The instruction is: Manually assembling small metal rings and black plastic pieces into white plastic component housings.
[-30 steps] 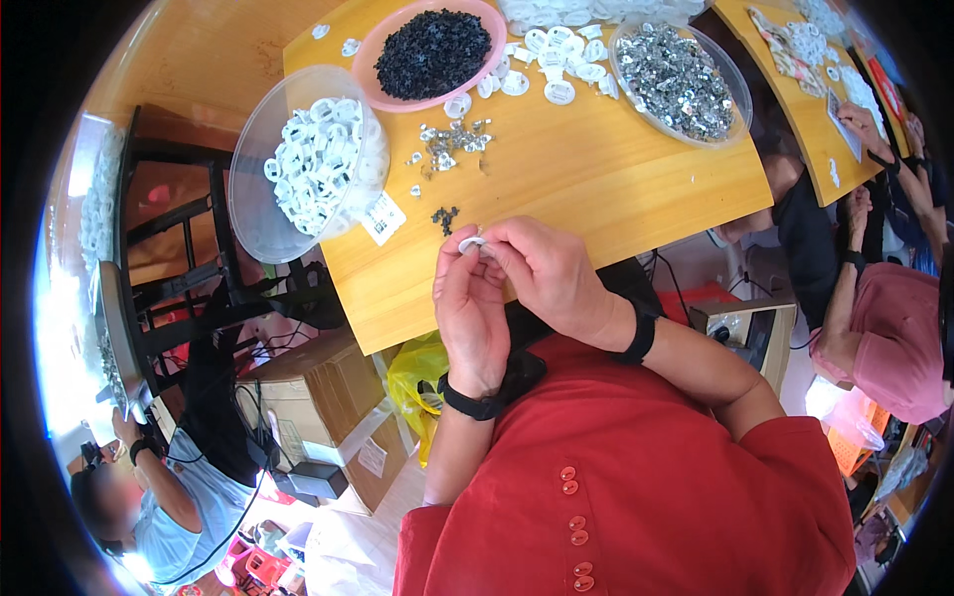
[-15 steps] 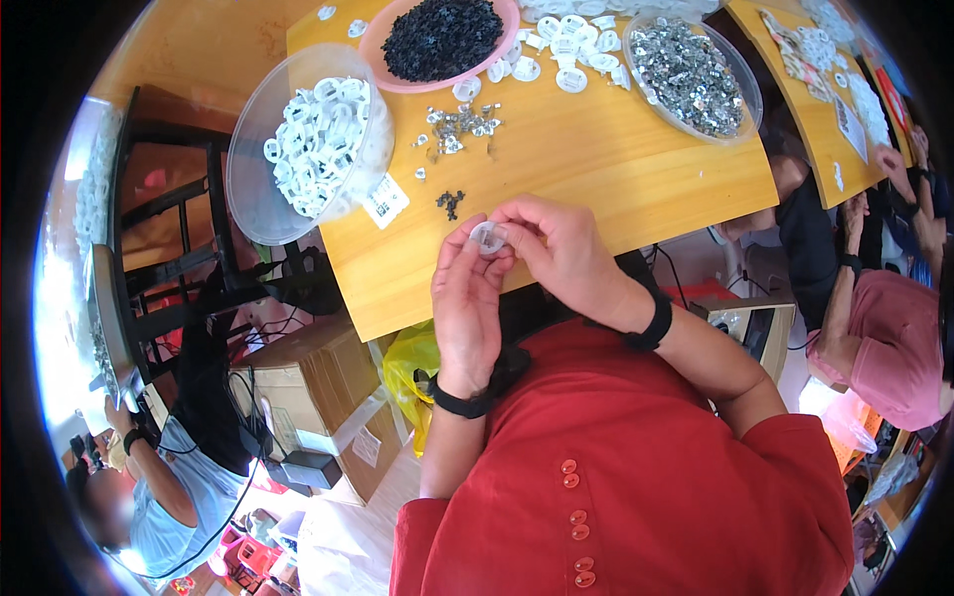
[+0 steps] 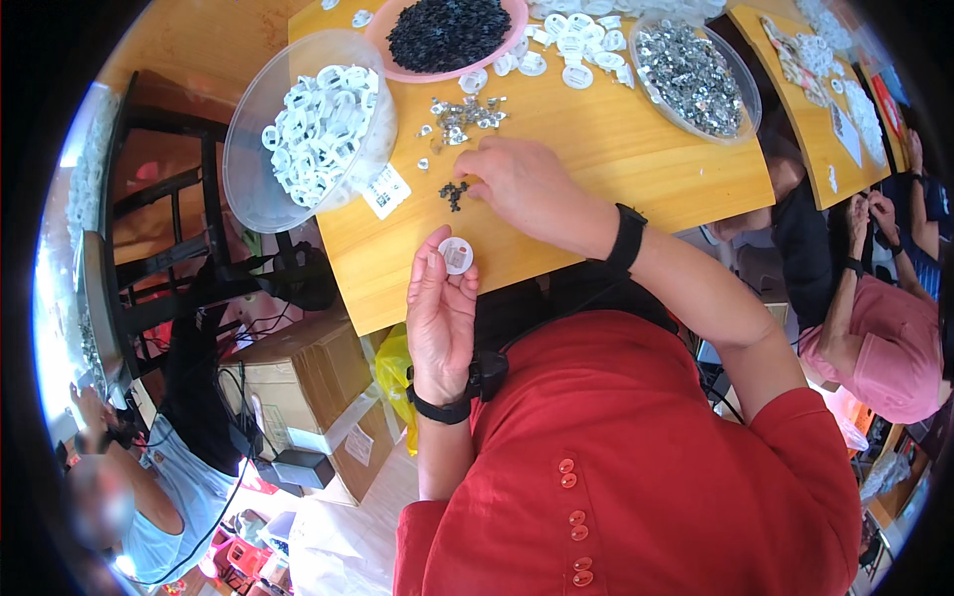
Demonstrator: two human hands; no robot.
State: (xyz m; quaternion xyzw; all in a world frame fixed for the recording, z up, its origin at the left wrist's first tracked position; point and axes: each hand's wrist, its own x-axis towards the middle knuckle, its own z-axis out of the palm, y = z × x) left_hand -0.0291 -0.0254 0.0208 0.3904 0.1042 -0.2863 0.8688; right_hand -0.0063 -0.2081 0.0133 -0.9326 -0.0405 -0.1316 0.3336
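Observation:
My left hand (image 3: 441,308) holds a small round white plastic piece (image 3: 456,255) between thumb and fingers, its flat face turned up, just off the table's near edge. My right hand (image 3: 527,189) reaches over the table, palm down and fingers curled together. Its fingertips are at a little pile of tiny black parts (image 3: 454,196); whether one is pinched between them is hidden. Just beyond lies a loose heap of small shiny metal clips (image 3: 462,117).
A clear tub (image 3: 243,149) of white pieces stands at the left table edge. Behind are a pink bowl (image 3: 522,30) of black parts, loose white pieces (image 3: 578,45) and a clear bowl (image 3: 752,109) of metal parts. Other people work at both sides; a cardboard box (image 3: 328,382) sits lower left.
My right hand has let go of the white piece and moved forward to the black parts. My left hand keeps the piece, slightly lower and further left.

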